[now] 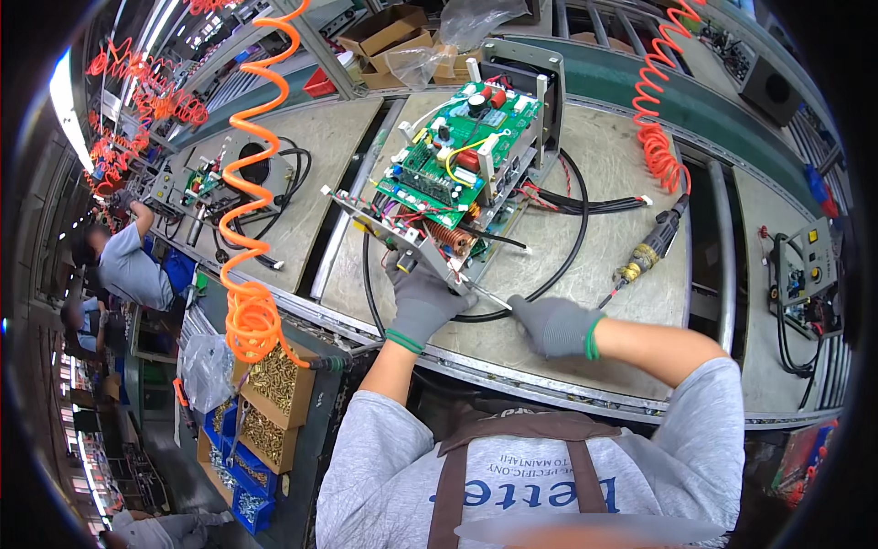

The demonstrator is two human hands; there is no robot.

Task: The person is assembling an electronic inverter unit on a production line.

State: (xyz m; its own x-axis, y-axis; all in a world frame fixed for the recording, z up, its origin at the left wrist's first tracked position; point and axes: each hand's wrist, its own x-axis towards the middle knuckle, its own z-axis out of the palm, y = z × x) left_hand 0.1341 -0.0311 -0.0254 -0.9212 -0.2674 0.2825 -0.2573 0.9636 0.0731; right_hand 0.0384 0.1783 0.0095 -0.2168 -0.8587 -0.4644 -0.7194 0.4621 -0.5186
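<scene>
An open electronic unit stands on the metal bench, its green circuit board (457, 151) facing up, with copper coils (451, 236) beneath one end. At its near end a grey front panel (402, 240) leans at an angle. My left hand (422, 297), in a grey glove, is closed on the panel's lower part; some fingers are hidden behind it. In my gloved right hand (556, 326) is a screwdriver (489, 296), its thin metal shaft pointing left to the panel's lower right corner. Its handle is hidden in my grip. A black cable (585, 224) loops around the unit.
A power screwdriver (649, 245) lies to the right, below an orange coiled hose (651, 82). Another orange hose (249, 174) hangs at left. Boxes of brass fasteners (274, 384) and blue bins (247, 471) sit lower left. Similar units stand both sides; a co-worker (135, 261) is far left.
</scene>
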